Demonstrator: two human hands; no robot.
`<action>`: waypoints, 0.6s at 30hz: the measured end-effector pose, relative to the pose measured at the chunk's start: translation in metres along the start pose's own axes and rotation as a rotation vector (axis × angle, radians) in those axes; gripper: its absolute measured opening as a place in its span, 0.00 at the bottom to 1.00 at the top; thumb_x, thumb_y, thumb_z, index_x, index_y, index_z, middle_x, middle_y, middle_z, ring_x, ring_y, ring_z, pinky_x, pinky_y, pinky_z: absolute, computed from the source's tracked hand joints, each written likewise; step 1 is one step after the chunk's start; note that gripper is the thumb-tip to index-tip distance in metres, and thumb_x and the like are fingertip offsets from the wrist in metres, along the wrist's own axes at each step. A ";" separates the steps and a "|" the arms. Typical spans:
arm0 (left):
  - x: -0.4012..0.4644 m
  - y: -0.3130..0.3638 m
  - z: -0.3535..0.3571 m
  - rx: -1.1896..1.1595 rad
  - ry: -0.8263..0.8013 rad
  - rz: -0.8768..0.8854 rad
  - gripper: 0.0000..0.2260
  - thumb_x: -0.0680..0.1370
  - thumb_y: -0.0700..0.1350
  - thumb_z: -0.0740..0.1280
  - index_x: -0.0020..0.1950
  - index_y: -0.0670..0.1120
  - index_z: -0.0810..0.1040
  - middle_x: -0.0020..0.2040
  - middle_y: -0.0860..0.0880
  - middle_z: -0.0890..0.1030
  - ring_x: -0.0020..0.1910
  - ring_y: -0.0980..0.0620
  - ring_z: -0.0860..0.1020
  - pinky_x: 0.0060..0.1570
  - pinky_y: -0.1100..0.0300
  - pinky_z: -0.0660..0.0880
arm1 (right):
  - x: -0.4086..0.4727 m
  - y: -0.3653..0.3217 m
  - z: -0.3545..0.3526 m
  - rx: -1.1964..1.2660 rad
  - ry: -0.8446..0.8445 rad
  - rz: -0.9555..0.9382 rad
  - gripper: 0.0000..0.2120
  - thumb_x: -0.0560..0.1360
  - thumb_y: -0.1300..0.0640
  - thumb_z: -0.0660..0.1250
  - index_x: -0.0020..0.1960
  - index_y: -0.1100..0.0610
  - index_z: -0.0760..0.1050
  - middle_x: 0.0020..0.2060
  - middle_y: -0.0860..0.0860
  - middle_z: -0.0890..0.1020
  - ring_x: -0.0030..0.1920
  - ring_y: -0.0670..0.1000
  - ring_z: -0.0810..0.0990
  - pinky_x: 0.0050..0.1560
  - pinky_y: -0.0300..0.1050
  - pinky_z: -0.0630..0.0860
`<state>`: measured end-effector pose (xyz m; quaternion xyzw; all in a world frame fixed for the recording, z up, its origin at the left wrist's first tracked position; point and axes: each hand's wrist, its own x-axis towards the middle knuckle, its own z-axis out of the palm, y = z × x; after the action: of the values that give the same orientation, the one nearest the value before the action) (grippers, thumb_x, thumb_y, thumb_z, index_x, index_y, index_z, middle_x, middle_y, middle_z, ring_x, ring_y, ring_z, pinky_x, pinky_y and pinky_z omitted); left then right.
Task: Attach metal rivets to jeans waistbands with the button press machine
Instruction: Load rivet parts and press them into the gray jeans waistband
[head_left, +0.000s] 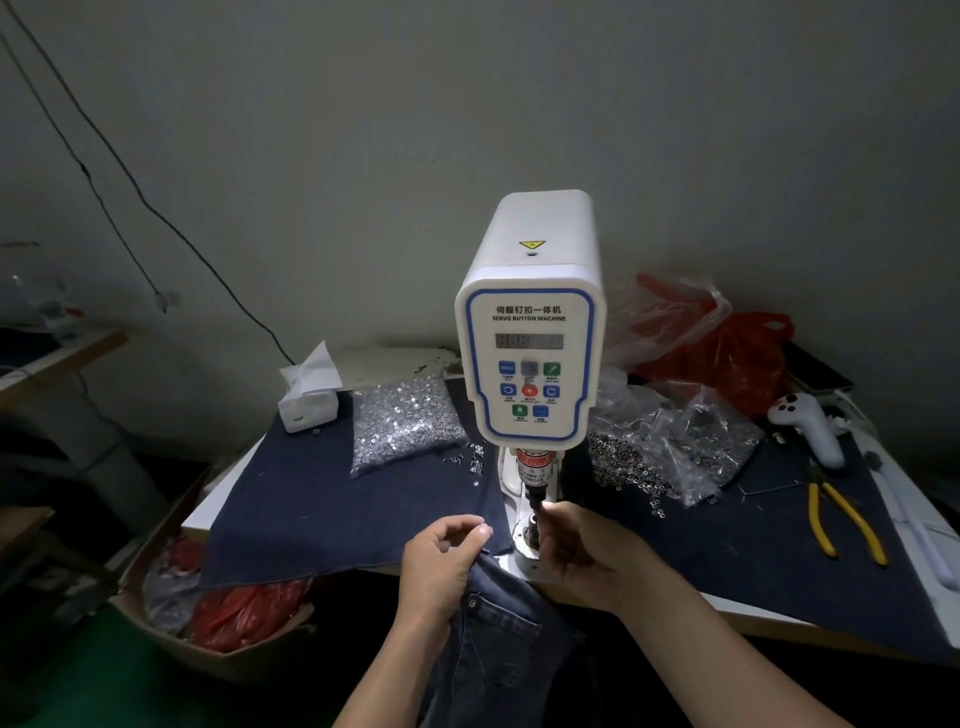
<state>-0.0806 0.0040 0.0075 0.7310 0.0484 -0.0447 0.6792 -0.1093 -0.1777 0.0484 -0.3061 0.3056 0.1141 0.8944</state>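
A white servo button machine stands at the table's front, its press head lit above the lower die. Dark jeans hang off the table edge below the die. My left hand pinches the jeans' waistband edge with curled fingers, just left of the die. My right hand has its fingertips at the die under the press head, pinching something small there; the piece itself is too small to make out. A clear bag of silver rivets lies left of the machine, with loose rivets beside it.
More bags of metal parts lie right of the machine. Yellow pliers, a white controller and red plastic bags sit at the right. A tissue pack is at the left. A cardboard box sits on the floor.
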 end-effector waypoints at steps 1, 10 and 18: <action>0.000 0.001 0.002 0.005 -0.005 0.007 0.05 0.75 0.42 0.78 0.42 0.51 0.89 0.40 0.50 0.88 0.40 0.57 0.82 0.45 0.62 0.79 | -0.001 -0.001 0.000 0.009 -0.006 0.006 0.16 0.78 0.67 0.68 0.31 0.66 0.80 0.27 0.56 0.80 0.23 0.48 0.78 0.22 0.35 0.74; -0.003 0.012 0.029 0.042 -0.045 0.059 0.06 0.75 0.35 0.74 0.42 0.45 0.86 0.39 0.50 0.87 0.38 0.58 0.81 0.41 0.67 0.76 | -0.011 -0.003 0.001 -0.025 0.007 0.022 0.16 0.77 0.66 0.69 0.31 0.66 0.82 0.29 0.56 0.81 0.24 0.48 0.79 0.22 0.37 0.74; -0.001 0.012 0.034 0.095 -0.055 0.088 0.04 0.77 0.40 0.75 0.43 0.47 0.87 0.39 0.51 0.87 0.41 0.57 0.82 0.44 0.62 0.78 | -0.013 -0.009 0.003 -0.052 0.006 0.025 0.16 0.78 0.66 0.68 0.32 0.66 0.82 0.29 0.56 0.81 0.23 0.48 0.78 0.22 0.36 0.74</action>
<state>-0.0800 -0.0305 0.0168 0.7623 -0.0044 -0.0370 0.6461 -0.1145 -0.1825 0.0626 -0.3256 0.3092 0.1320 0.8837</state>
